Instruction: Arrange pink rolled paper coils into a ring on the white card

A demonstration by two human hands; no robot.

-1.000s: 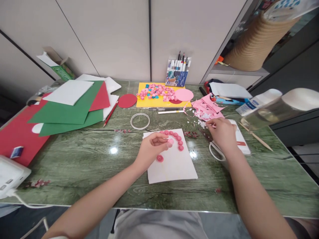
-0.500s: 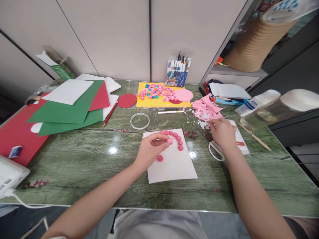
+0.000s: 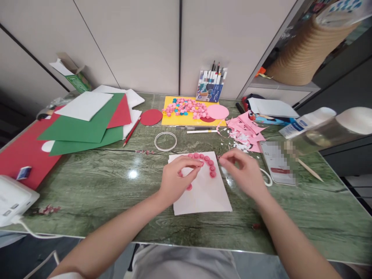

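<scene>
The right hand has moved from the pink scraps toward the white paper, uncovering more of the phone.

Place: seemingly a home craft spot | green patterned counter | craft signs: pink discs, coloured paper, pencil box | home signs: phone, shelf, ridged basket

I have the left fingers pinching a small pink piece, with white paper under them. I see pink scraps on the desk beyond the right fingers.
</scene>
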